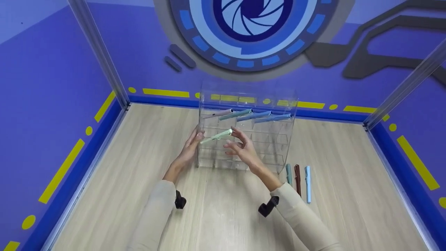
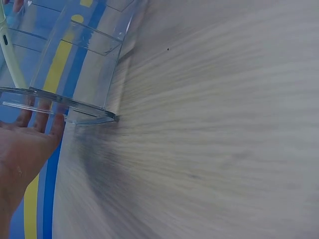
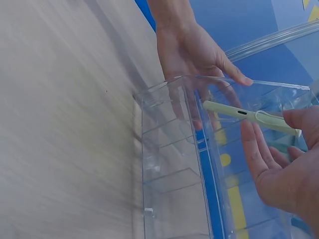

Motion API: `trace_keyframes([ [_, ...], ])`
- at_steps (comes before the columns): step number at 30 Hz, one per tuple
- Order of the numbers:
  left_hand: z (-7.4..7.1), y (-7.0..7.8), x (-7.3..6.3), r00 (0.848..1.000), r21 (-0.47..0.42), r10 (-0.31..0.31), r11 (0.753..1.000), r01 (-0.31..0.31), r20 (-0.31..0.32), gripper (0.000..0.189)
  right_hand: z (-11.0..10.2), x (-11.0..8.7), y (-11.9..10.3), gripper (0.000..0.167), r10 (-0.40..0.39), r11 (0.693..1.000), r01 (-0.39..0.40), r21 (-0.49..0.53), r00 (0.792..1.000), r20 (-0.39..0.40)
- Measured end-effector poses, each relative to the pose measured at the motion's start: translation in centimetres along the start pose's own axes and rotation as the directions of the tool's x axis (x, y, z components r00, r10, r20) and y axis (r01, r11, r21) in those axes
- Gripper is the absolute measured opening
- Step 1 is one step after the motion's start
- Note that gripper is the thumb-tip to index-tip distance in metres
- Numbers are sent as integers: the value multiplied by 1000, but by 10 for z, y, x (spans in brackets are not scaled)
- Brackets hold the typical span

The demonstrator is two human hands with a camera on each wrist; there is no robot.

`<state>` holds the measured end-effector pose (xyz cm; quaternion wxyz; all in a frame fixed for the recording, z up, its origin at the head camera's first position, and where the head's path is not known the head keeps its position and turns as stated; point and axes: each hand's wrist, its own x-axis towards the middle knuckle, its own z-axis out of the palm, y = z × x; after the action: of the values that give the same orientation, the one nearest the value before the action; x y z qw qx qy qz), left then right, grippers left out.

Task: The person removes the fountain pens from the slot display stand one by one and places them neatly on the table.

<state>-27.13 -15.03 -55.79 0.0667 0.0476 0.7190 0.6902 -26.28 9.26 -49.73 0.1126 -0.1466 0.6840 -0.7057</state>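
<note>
A clear acrylic pen rack [image 1: 244,162] stands on the table. A light green pen [image 1: 217,136] slants across its left side, one row below the upper pens. My right hand [image 1: 245,150] is at the pen's capped end, its thumb [image 3: 301,121] over the cap and the other fingers spread just below the barrel. My left hand [image 1: 190,148] rests along the rack's left side wall, fingers straight, thumb at the front edge. In the right wrist view, the left fingers show through the clear plastic.
A pinkish pen [image 1: 221,113], a green pen [image 1: 237,114] and two blue pens lie in the rack's upper row. On the table to the right lie a teal pen [image 1: 289,174], a dark brown pen [image 1: 297,179] and a light blue pen [image 1: 308,184]. Blue printed panels surround the table.
</note>
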Motion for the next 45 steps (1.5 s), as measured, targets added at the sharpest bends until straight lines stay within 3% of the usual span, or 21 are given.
trace_keyframes([
  [6,0,0,-1,1000,2,-3,1000,3,-18,65,12,6,-1,61,11,1000,-11,12,1000,5],
  [11,0,-3,-3,999,-13,11,1000,-11,-47,62,20,10,1,47,27,999,-28,46,999,23],
  [15,0,-3,-5,999,-13,7,1000,-7,-33,63,22,9,3,34,46,997,-47,62,999,17],
  [21,-1,-2,-4,999,-33,-8,999,7,-33,65,17,5,2,30,15,998,-15,62,1000,-8],
  [33,-4,2,-3,998,-11,-56,998,56,-36,66,-1,-11,-6,38,-64,995,73,71,991,-114],
  [40,-1,1,-3,997,-5,-76,997,76,-19,67,-28,-36,-21,38,-132,984,151,89,973,-187],
  [45,-2,-1,-5,997,-7,-63,998,63,-40,64,-54,-60,-35,44,-163,982,178,66,970,-181],
])
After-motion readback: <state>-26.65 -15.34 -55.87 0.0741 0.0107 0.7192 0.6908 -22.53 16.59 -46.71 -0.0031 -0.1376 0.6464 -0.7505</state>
